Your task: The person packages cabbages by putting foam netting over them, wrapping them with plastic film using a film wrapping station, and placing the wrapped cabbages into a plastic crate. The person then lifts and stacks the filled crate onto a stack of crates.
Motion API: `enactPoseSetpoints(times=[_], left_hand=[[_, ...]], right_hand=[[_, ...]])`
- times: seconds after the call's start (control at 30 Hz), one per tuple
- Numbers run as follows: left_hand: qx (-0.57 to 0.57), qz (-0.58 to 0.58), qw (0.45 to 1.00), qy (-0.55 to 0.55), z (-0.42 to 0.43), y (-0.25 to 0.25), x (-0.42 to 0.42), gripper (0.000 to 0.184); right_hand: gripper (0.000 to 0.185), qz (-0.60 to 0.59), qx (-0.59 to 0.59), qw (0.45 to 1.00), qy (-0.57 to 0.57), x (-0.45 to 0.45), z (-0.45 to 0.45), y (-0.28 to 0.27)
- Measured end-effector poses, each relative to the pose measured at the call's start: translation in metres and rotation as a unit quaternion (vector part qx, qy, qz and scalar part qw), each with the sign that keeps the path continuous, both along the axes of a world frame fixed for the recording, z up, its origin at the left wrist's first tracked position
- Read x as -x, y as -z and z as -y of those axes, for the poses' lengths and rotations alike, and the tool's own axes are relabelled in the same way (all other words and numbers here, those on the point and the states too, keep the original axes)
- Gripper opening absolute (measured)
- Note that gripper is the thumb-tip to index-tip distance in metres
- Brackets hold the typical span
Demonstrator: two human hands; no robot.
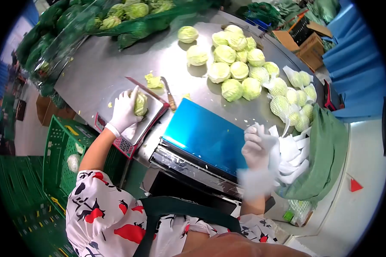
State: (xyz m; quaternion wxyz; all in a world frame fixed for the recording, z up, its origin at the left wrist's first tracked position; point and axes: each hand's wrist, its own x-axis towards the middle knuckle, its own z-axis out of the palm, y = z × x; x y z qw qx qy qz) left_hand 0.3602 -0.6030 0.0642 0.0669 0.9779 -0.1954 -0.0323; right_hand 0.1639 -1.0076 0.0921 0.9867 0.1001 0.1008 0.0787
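Note:
My left hand [125, 109], in a white glove, grips a small pale-green cabbage [140, 104] over the plate of a red-edged scale [146, 132]. A long-bladed knife [143, 88] lies just beyond that cabbage, and a second knife with a wooden handle [171, 102] is beside it. My right hand [255, 147], also gloved, has its fingers curled above the right end of a blue-topped machine [206, 132]. Whatever is in those fingers is hidden. A blurred white piece [257, 182] covers the wrist area. White foam net sleeves [294, 152] fill a green bag [326, 158] nearby.
Bare cabbages [232, 90] cluster on the metal table [116, 60]. Several net-wrapped cabbages [280, 106] sit at its right. Green mesh sacks [133, 28] of cabbages stand at the back left. A green crate [58, 162] is below on my left. Leaf scraps [153, 80] lie near the knives.

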Motion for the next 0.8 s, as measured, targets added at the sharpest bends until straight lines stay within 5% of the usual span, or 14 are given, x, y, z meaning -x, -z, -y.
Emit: enactPoseSetpoints(times=[0.13,0.17,0.27,0.3,0.33,0.4,0.43,0.47,0.53,0.57,0.6,0.67,0.77,0.8], left_hand=[[0.023,0.143,0.989,-0.032,-0.021,0.005,0.022,0.104],[0.063,0.159,0.985,0.009,-0.019,0.000,0.036,0.101],[0.468,-0.049,0.870,0.143,0.013,-0.022,0.097,0.083],[0.511,-0.095,0.839,0.164,0.023,-0.035,0.122,0.076],[0.551,-0.140,0.801,0.188,0.032,-0.044,0.145,0.068],[0.695,-0.328,0.628,0.123,0.039,-0.015,0.174,0.055],[0.680,-0.280,0.671,0.093,0.035,-0.020,0.179,0.045],[0.605,-0.250,0.745,0.127,0.026,-0.045,0.181,0.042],[0.429,-0.184,0.865,0.183,0.005,-0.105,0.177,0.034],[0.708,-0.315,0.631,0.017,0.003,-0.073,0.184,0.023],[0.796,-0.352,0.491,0.023,0.002,-0.041,0.183,0.018],[0.849,-0.402,0.336,0.064,-0.011,-0.049,0.175,0.019],[0.857,-0.393,0.331,-0.031,-0.035,-0.060,0.176,0.018],[0.856,-0.390,0.336,-0.053,-0.042,-0.059,0.177,0.018]], right_hand=[[0.027,0.020,0.014,0.995,-0.098,-0.010,-0.077,-0.012],[0.022,0.004,0.196,0.978,-0.077,-0.007,-0.100,-0.018],[0.005,0.008,0.568,0.822,0.038,-0.002,-0.181,-0.043],[0.008,0.039,0.645,0.760,0.064,0.004,-0.196,-0.041],[0.008,0.111,0.779,0.599,0.147,-0.001,-0.202,-0.030],[0.008,0.143,0.869,0.396,0.259,-0.004,-0.218,-0.028],[0.007,0.148,0.863,0.383,0.295,-0.008,-0.222,-0.028],[0.005,0.064,0.774,0.587,0.229,-0.006,-0.225,-0.022],[0.004,0.021,0.705,0.705,0.077,-0.008,-0.212,-0.038],[0.011,0.210,0.893,0.386,0.094,-0.012,-0.199,-0.035],[0.018,0.162,0.774,0.608,0.068,-0.008,-0.207,-0.027],[0.022,0.091,0.564,0.816,-0.086,0.002,-0.215,-0.024],[0.028,-0.065,0.442,0.803,-0.393,0.004,-0.241,-0.049],[0.015,0.159,0.404,0.766,-0.475,0.009,-0.220,-0.035]])
